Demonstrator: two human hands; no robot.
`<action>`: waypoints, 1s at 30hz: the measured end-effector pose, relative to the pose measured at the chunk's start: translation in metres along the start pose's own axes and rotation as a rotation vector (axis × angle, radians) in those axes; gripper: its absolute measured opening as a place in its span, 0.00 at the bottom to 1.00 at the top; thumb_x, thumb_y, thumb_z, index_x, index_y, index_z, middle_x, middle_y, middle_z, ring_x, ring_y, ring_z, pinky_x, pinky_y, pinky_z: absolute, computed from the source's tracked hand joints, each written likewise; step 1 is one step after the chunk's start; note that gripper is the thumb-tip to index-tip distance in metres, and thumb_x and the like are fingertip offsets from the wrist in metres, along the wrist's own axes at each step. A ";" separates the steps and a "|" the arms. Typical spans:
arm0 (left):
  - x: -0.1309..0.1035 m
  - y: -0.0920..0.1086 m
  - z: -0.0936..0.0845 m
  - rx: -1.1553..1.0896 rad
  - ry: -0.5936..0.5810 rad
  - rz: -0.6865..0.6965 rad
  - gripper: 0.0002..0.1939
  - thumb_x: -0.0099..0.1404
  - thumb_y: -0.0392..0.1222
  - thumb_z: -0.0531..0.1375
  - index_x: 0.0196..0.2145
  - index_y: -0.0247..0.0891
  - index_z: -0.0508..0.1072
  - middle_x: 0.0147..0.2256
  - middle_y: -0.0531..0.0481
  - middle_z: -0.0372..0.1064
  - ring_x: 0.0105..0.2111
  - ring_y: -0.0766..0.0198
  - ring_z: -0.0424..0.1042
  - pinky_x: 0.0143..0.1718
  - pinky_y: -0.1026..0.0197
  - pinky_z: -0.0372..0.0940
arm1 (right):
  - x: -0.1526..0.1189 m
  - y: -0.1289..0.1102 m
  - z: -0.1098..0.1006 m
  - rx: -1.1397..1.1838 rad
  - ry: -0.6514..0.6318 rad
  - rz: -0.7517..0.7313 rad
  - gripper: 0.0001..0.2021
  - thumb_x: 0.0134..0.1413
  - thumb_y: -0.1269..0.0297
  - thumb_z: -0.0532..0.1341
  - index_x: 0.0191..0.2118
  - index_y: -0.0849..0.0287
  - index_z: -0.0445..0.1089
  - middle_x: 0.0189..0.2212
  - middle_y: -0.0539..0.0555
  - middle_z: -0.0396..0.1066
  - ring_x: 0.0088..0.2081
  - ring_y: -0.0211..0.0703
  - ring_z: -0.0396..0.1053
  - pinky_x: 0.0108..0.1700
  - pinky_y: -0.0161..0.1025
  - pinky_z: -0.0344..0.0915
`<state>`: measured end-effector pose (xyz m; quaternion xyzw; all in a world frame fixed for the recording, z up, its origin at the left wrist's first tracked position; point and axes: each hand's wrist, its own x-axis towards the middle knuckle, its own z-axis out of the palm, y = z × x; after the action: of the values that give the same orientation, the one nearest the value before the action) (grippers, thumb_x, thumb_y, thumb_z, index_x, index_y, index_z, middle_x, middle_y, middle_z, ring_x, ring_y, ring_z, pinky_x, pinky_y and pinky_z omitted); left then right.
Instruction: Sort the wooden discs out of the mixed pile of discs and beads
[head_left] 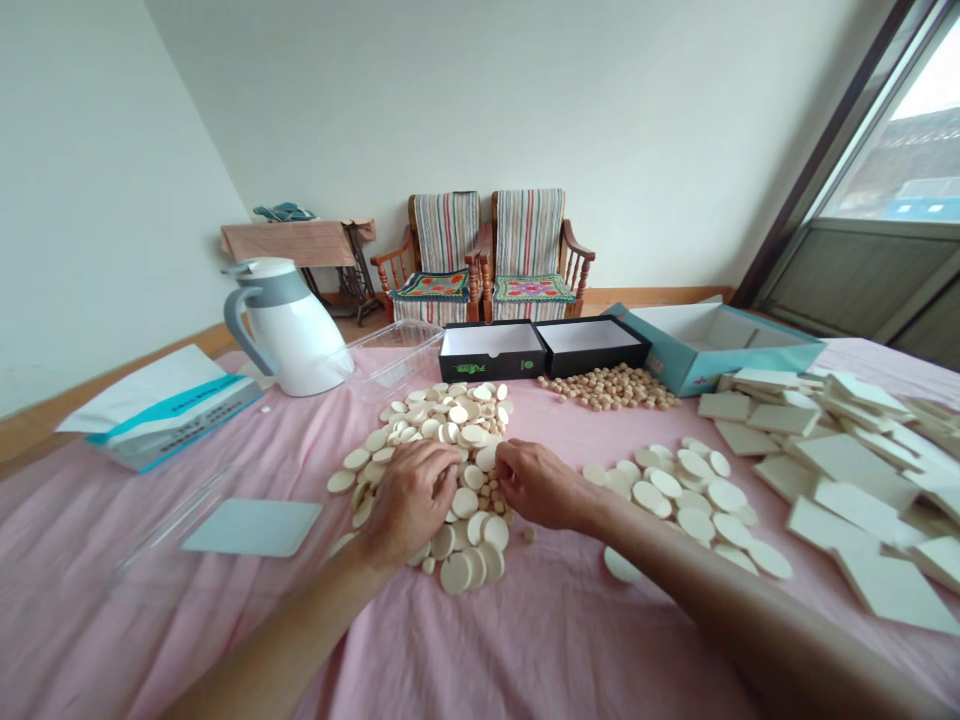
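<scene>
A mixed pile of pale wooden discs [455, 574] and small wooden cubes [491, 492] lies on the pink cloth before me. My left hand [414, 497] rests on the left part of this pile, its fingers curled down; what is under the fingertips is hidden. At the pile's right edge, my right hand [541, 484] is closed, with its fingers bent inward beside the cubes and a disc. Whatever its fingertips hold cannot be made out. One loose cube [529, 535] sits just below the right hand. Further right, a second group of round wooden discs [695, 524] lies near my right forearm.
Small wooden pieces [615, 387] are heaped before two black boxes [491, 366]. Square wooden tiles [840, 470] and a blue box [686, 370] stand right. Leftward are a thermos jug [296, 335], a clear plastic tray [394, 355], a white-blue packet [172, 410] and a pale flat lid [253, 527].
</scene>
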<state>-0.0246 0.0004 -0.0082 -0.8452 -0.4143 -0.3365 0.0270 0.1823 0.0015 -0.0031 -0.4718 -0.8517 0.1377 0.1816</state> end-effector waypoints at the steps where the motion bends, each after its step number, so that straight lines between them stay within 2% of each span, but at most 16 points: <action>1: 0.000 0.000 0.000 0.000 0.001 0.001 0.09 0.62 0.31 0.55 0.37 0.39 0.72 0.37 0.48 0.73 0.40 0.59 0.70 0.44 0.53 0.63 | 0.001 0.004 -0.003 -0.002 0.005 0.015 0.05 0.44 0.76 0.55 0.29 0.59 0.60 0.27 0.51 0.64 0.27 0.35 0.58 0.30 0.32 0.52; 6: 0.001 0.001 -0.001 -0.003 0.002 0.011 0.08 0.62 0.31 0.54 0.36 0.39 0.72 0.36 0.48 0.72 0.39 0.59 0.69 0.44 0.53 0.63 | 0.006 0.044 -0.025 -0.133 0.134 0.206 0.08 0.42 0.79 0.53 0.29 0.60 0.62 0.27 0.53 0.64 0.29 0.37 0.59 0.31 0.33 0.53; 10: 0.002 0.002 -0.002 -0.012 0.009 0.021 0.08 0.63 0.32 0.54 0.36 0.39 0.72 0.35 0.48 0.72 0.39 0.59 0.70 0.44 0.53 0.63 | 0.008 0.068 -0.037 -0.192 0.327 0.366 0.15 0.44 0.81 0.51 0.38 0.63 0.65 0.36 0.59 0.66 0.32 0.40 0.62 0.33 0.35 0.56; 13: 0.001 0.002 -0.001 -0.012 0.004 0.009 0.08 0.62 0.32 0.54 0.36 0.39 0.72 0.36 0.48 0.72 0.39 0.59 0.70 0.44 0.54 0.63 | 0.008 0.059 -0.034 -0.113 0.330 0.287 0.14 0.47 0.80 0.52 0.39 0.62 0.66 0.38 0.58 0.67 0.34 0.40 0.63 0.35 0.35 0.58; 18: 0.000 0.002 -0.001 -0.026 -0.010 -0.005 0.08 0.63 0.32 0.54 0.36 0.39 0.72 0.37 0.48 0.72 0.39 0.60 0.69 0.45 0.54 0.63 | 0.008 0.022 -0.011 0.091 0.119 0.064 0.09 0.47 0.78 0.54 0.34 0.61 0.66 0.32 0.54 0.68 0.32 0.37 0.64 0.35 0.33 0.59; 23: 0.001 0.003 -0.002 -0.012 0.002 0.000 0.08 0.63 0.32 0.54 0.37 0.39 0.72 0.36 0.49 0.72 0.39 0.60 0.70 0.44 0.54 0.63 | 0.005 0.007 0.008 0.040 0.094 0.058 0.09 0.49 0.78 0.54 0.36 0.62 0.66 0.35 0.56 0.68 0.36 0.40 0.65 0.37 0.33 0.58; 26: 0.001 0.002 -0.001 -0.008 0.004 0.008 0.09 0.63 0.31 0.54 0.37 0.39 0.72 0.36 0.48 0.72 0.40 0.59 0.70 0.44 0.54 0.63 | 0.005 0.007 0.011 -0.049 0.093 0.059 0.09 0.50 0.77 0.54 0.37 0.62 0.65 0.35 0.56 0.68 0.38 0.42 0.64 0.38 0.35 0.57; 30: 0.001 0.002 -0.001 0.001 0.005 0.007 0.09 0.62 0.31 0.54 0.37 0.39 0.71 0.37 0.49 0.73 0.40 0.59 0.70 0.44 0.53 0.63 | 0.007 0.007 0.011 -0.070 0.078 0.074 0.07 0.51 0.75 0.54 0.36 0.61 0.65 0.35 0.56 0.67 0.36 0.41 0.63 0.37 0.34 0.56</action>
<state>-0.0227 -0.0006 -0.0064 -0.8458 -0.4114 -0.3384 0.0294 0.1788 0.0105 -0.0148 -0.5143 -0.8301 0.0957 0.1928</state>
